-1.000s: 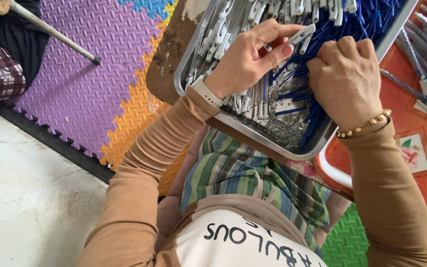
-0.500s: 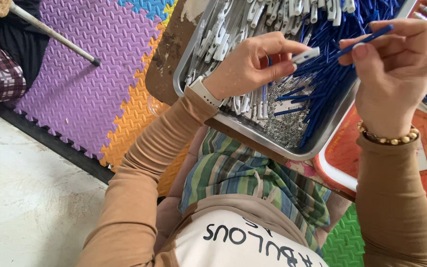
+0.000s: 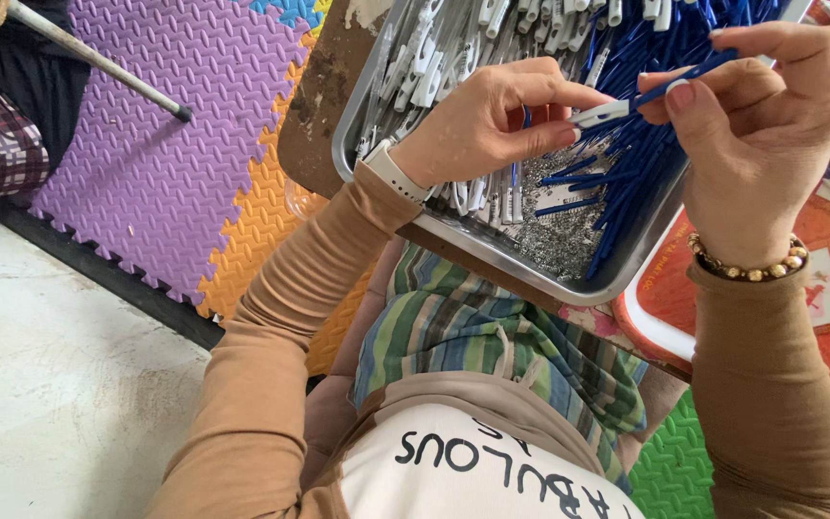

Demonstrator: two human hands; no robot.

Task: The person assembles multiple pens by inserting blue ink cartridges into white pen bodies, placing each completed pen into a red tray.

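Left hand (image 3: 492, 120) pinches a small white plastic pen cap (image 3: 599, 113) between thumb and fingers, while the right hand (image 3: 756, 125) grips a slim blue plastic pen barrel (image 3: 684, 77), tip meeting the cap, both just above the shallow steel tray (image 3: 569, 279) heaped with white caps, blue barrels and tiny metal springs. The risk, as I read it: a slightly skewed push could make the cap slip or pop off into the pile. The tray's near corner juts past the brown board (image 3: 324, 106) on the lap, so a knock might tip it.
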